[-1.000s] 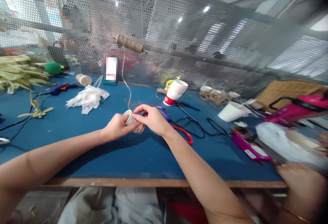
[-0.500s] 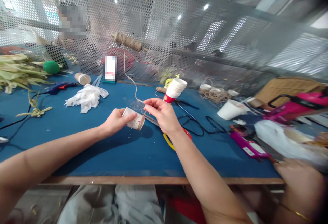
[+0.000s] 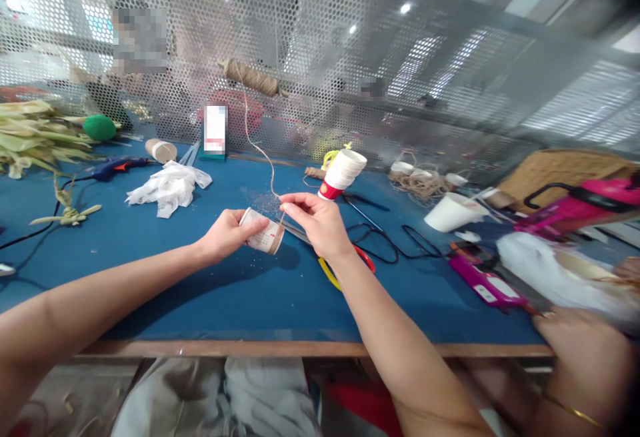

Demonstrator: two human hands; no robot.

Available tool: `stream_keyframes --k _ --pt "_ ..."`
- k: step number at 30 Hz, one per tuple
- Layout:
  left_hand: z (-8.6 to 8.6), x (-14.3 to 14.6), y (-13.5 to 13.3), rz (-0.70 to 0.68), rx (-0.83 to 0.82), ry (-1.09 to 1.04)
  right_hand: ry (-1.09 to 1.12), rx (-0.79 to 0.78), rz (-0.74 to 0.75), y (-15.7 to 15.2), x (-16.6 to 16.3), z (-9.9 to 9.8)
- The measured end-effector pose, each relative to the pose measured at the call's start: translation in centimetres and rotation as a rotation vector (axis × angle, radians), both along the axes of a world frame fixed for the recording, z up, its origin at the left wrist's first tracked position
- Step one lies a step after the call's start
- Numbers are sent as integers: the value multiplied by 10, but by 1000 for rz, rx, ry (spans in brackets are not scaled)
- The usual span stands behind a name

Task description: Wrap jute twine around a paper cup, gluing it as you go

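My left hand [image 3: 226, 234] is wrapped round a small white paper cup [image 3: 263, 233] lying on its side above the blue table [image 3: 200, 290], its bottom facing right. My right hand [image 3: 316, 222] pinches a thin jute twine [image 3: 260, 150] just beside the cup's bottom. The twine rises from my fingers up to a spool [image 3: 250, 78] hung on the perforated metal screen. Scissors with red and yellow handles [image 3: 345, 265] lie under my right wrist.
A stack of paper cups [image 3: 343, 174], a lone white cup [image 3: 450, 214], black cables [image 3: 390, 240], a pink tool [image 3: 483, 284], white plastic scraps [image 3: 167, 187], a blue glue gun [image 3: 117, 168] and green leaves [image 3: 35, 137] lie on the table. Another person's hand [image 3: 585, 357] shows at lower right.
My right hand left the cup's rim and drew the twine out to the right. The cup tipped onto its side in my left hand, and the scissors' handles came into view.
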State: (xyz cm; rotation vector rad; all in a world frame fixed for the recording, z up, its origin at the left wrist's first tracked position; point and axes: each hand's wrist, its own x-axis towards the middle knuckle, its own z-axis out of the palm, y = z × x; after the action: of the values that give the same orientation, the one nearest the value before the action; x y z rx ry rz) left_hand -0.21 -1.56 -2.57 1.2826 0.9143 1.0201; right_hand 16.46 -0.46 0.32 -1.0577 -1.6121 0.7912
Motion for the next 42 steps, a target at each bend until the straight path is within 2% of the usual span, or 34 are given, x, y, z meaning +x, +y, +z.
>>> stream_keyframes --k 27,36,42 --pt "1 -3 -5 38 175 34 36 -164 21 4 -4 -10" --pt "2 -3 -5 58 181 34 59 -227 61 8 -4 -12" --pt "-4 -3 -3 49 135 -31 67 -263 74 9 -4 -14"
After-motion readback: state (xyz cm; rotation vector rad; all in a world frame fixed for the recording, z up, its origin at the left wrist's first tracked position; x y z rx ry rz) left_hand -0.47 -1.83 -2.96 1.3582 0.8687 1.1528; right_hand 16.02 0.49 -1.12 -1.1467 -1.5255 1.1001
